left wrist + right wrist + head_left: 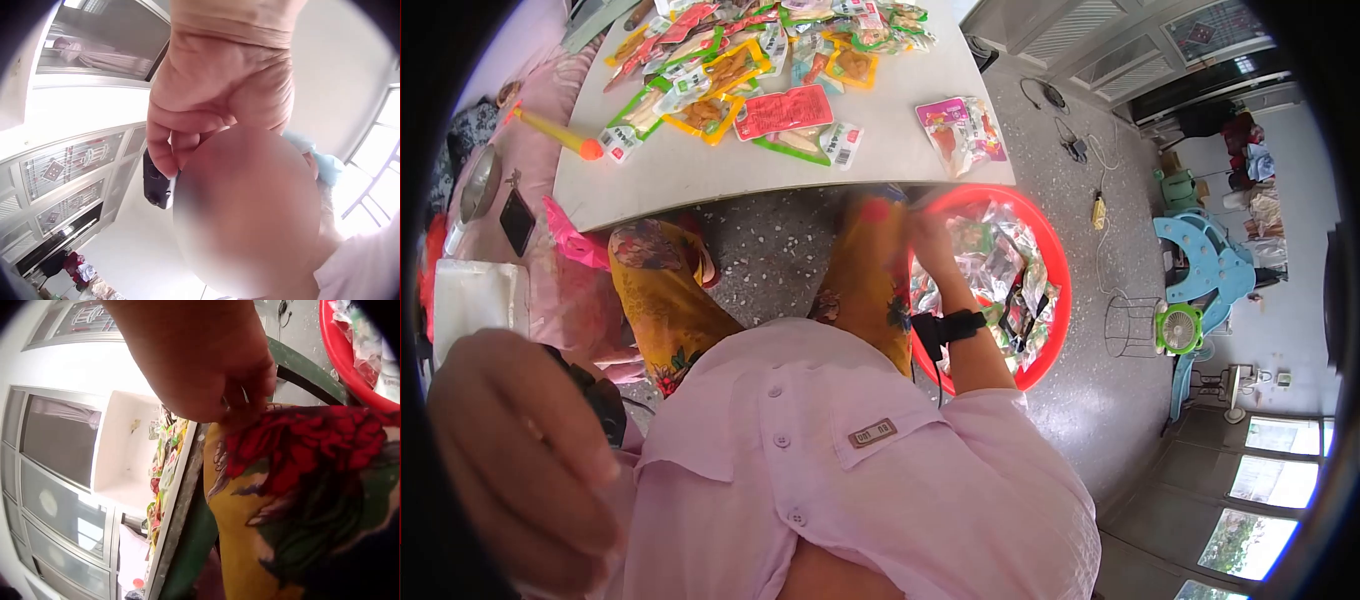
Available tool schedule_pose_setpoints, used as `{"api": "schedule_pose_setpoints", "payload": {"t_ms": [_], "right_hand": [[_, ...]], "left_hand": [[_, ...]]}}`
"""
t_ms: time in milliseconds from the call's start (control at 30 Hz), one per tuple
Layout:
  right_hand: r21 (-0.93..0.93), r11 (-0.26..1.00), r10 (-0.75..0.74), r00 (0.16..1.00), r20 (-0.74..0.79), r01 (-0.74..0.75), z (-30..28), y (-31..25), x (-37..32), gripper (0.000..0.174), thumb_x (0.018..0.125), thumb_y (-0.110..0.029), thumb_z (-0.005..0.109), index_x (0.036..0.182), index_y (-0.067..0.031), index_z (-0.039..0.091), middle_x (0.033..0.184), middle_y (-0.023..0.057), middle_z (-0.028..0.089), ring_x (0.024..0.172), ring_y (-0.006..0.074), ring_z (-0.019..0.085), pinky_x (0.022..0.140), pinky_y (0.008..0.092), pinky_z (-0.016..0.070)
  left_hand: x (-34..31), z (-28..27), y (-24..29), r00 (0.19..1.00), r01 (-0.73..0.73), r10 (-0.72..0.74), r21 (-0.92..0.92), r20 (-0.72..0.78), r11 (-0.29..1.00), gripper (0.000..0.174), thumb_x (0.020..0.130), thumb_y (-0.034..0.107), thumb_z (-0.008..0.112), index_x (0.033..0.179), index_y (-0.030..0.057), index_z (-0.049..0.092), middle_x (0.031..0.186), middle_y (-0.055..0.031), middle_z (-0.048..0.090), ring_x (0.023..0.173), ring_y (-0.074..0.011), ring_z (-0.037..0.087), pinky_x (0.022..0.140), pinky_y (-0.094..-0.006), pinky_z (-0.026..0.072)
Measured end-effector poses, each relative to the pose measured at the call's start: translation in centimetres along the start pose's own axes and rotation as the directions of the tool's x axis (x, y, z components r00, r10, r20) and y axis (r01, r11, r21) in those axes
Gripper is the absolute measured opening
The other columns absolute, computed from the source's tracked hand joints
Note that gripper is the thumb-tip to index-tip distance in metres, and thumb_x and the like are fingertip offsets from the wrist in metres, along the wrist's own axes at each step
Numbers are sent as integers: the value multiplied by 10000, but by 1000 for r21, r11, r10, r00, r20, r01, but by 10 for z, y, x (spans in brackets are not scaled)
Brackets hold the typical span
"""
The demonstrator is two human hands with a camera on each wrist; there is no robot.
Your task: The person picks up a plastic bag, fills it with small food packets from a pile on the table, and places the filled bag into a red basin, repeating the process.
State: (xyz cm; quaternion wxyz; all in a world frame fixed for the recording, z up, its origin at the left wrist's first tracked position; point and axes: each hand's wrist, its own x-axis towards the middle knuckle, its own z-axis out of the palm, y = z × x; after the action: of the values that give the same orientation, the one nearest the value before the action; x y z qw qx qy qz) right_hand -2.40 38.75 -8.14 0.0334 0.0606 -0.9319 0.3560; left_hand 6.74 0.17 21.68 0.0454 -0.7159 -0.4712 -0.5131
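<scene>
My left hand is raised close to the head camera, its fingers loosely bent and nothing visible between them. Seen from the left wrist, that hand is up beside the blurred face, its fingertips overlapping a small dark device. My right hand, blurred, is down at the right knee, between the table and a red basin. In the right wrist view its bent fingers lie against the flowered yellow trousers, with no object showing in them; the fingertips are partly hidden.
Several snack packets are heaped on the white table, with a purple-topped packet near its right corner. Clear wrappers fill the basin. On the left are a pink-covered seat and a white foam box.
</scene>
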Motion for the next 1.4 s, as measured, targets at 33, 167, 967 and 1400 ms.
{"api": "schedule_pose_setpoints", "payload": {"t_ms": [33, 167, 967, 1400], "right_hand": [[-32, 999, 5, 1000, 13, -5, 4, -5, 2, 161, 757, -135, 459, 834, -10, 527, 800, 183, 533, 783, 326, 520, 684, 357, 413], [55, 997, -41, 992, -116, 48, 8, -19, -4, 143, 750, -112, 473, 824, -1, 526, 777, 174, 533, 762, 324, 519, 675, 361, 412], [-206, 974, -132, 977, -168, 96, 33, -14, -9, 80, 708, -54, 494, 771, -12, 517, 802, 161, 532, 793, 331, 488, 709, 391, 392], [-256, 960, -156, 974, -165, 111, 35, -17, -13, 99, 708, -51, 466, 778, 4, 510, 774, 173, 516, 761, 340, 484, 688, 396, 388]], "left_hand": [[-20, 5, 8, 988, -150, 152, 43, -32, 988, 240, 621, 161, 674, 770, -14, 604, 737, -74, 592, 677, -160, 587, 608, -258, 454], [-62, 12, 25, 952, -298, 304, 110, -44, 948, 228, 620, 151, 667, 748, -24, 598, 742, -83, 593, 671, -160, 589, 604, -250, 460], [-69, 4, 45, 984, -179, 179, 112, 5, 978, 185, 660, 127, 603, 770, -17, 571, 708, -97, 581, 624, -166, 576, 578, -245, 456], [-70, -3, 43, 987, -157, 158, 55, -19, 986, 163, 681, 114, 569, 782, -14, 556, 690, -105, 575, 598, -169, 569, 564, -241, 454]]}}
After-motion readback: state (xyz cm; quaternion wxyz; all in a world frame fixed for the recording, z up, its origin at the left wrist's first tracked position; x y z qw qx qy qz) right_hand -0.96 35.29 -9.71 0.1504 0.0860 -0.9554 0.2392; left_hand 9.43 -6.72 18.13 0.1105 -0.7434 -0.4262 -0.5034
